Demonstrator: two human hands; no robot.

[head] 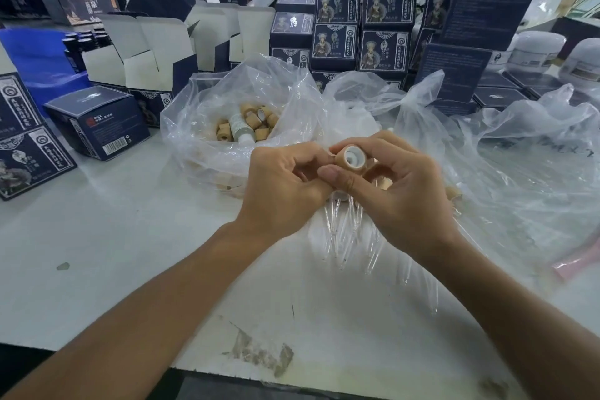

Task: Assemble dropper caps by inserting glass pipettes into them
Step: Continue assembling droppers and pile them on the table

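Right hand [399, 191] pinches a tan dropper cap [352, 159], open end up; left hand [285, 185] steadies it, fingers curled. Next: seat a glass pipette [345, 237], judged.

White worktable [97, 269], stained; dark printed boxes [337, 26] stacked behind.

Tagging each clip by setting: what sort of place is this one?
Probably a packing bench in a small cosmetics workshop. Stacks of printed dark boxes crowd the white table, a plastic bag holds loose tan caps, and white jars stand at the right.
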